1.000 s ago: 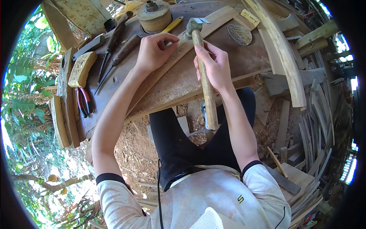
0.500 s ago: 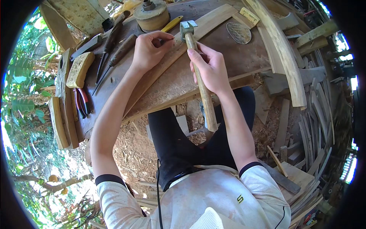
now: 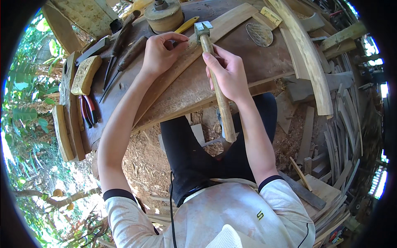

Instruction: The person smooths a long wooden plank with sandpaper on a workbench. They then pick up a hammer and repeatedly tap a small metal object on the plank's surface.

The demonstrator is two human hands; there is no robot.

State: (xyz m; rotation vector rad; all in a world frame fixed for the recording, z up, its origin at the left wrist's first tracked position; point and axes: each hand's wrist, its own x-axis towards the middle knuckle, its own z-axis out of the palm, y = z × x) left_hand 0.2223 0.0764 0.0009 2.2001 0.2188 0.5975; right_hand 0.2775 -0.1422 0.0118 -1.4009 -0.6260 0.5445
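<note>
My right hand (image 3: 228, 73) is wrapped round the wooden handle of a hammer (image 3: 222, 103), whose metal head points away from me above a long wooden board (image 3: 165, 84). The handle's end hangs past the workbench's front edge, over my lap. Beside the hammer head, my left hand (image 3: 162, 54) rests at the board with thumb and forefinger pinched together. Something tiny and dark may sit between those fingertips, too small to name. The board lies slantwise across the brown workbench (image 3: 192, 93).
Pliers with red handles (image 3: 87, 110), a wooden block (image 3: 86, 75) and a long pointed tool (image 3: 124, 66) lie left. Behind stand a round wooden block (image 3: 164, 18) and a yellow-handled tool (image 3: 187, 25). A clear oval piece (image 3: 259, 34) and a curved timber (image 3: 308, 53) lie right.
</note>
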